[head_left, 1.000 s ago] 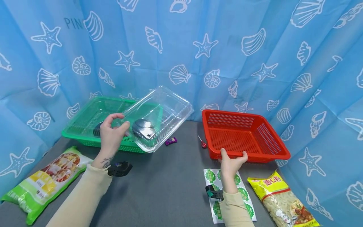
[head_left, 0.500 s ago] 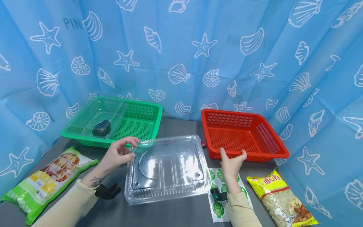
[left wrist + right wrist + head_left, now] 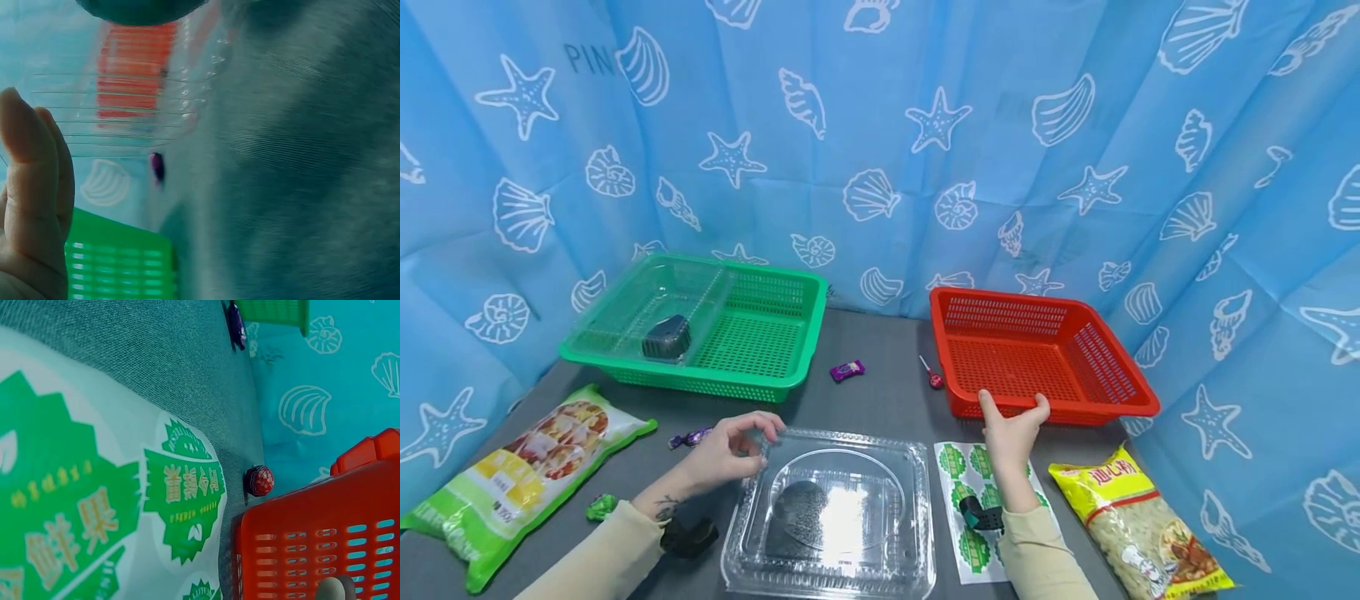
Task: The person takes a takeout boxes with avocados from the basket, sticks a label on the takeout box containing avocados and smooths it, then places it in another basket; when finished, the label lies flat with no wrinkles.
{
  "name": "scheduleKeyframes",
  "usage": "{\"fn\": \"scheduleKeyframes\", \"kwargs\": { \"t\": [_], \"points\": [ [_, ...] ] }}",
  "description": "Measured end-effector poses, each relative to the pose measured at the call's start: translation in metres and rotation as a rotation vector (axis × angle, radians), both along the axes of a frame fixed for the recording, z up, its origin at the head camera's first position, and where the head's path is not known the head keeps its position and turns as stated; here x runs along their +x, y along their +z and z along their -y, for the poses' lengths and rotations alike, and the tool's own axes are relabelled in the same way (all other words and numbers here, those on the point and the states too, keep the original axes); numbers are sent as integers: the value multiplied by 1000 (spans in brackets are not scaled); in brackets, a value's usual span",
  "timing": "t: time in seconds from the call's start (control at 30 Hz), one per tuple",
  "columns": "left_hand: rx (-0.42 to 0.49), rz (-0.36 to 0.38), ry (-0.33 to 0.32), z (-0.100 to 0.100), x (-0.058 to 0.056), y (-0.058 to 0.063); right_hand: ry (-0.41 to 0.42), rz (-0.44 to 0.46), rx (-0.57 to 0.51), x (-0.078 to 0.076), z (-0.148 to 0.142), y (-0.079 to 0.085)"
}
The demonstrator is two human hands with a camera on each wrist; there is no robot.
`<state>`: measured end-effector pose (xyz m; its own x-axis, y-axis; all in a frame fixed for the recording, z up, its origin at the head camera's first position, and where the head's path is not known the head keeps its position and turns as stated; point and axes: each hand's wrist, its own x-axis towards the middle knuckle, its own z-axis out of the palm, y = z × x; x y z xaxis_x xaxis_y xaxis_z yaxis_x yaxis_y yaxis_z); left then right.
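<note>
My left hand [image 3: 722, 457] pinches the upper left corner of a clear plastic food box [image 3: 880, 575], which lies flat close over the near middle of the table, its see-through ribs [image 3: 112, 106] showing beside my fingers in the left wrist view. My right hand [image 3: 1011, 442] grips the near rim of a red basket [image 3: 1015, 367]; the fingers below the rim are mostly hidden. In the right wrist view one fingertip [image 3: 331, 589] shows against the basket's slotted wall. Under my right forearm lies a sheet of green-and-white stickers [image 3: 953, 492].
A green basket [image 3: 767, 333] at the back left holds another clear box [image 3: 625, 312] and a dark object [image 3: 666, 337]. Around stand a green food bag [image 3: 535, 475], a yellow noodle bag [image 3: 1138, 533], purple candies [image 3: 847, 371], a green candy [image 3: 601, 507] and a lollipop [image 3: 934, 379].
My left hand has brought the clear box from above the green basket down and toward me, turning it flat over the near table. My right hand has stayed at the red basket's rim.
</note>
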<state>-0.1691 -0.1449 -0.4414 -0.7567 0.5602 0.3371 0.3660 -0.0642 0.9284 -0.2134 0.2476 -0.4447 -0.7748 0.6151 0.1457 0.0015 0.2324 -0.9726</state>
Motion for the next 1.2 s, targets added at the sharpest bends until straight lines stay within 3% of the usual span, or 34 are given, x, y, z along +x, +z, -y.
{"fn": "scheduleKeyframes", "kwargs": {
  "t": [0.3,0.4,0.5,0.57,0.63,0.7,0.83,0.97,1.2],
  "points": [
    [-99,-6,40,5,-2,-17,16,46,4,4,-2,2],
    [-152,-31,118,8,3,-17,9,46,0,14,-1,5],
    [-186,-53,249,12,19,-13,35,51,66,36,5,9],
    [-196,-63,339,13,34,-9,118,88,139,56,13,12],
    [-192,-38,383,11,52,-7,260,115,191,79,24,14],
    [-187,-17,399,7,66,-8,424,155,203,101,37,15],
    [-150,155,373,-5,83,-10,634,221,147,131,59,12],
    [-134,313,382,-18,82,-9,709,254,91,136,68,8],
    [-114,311,359,-33,51,-13,689,274,-5,114,63,7]
  ]
}}
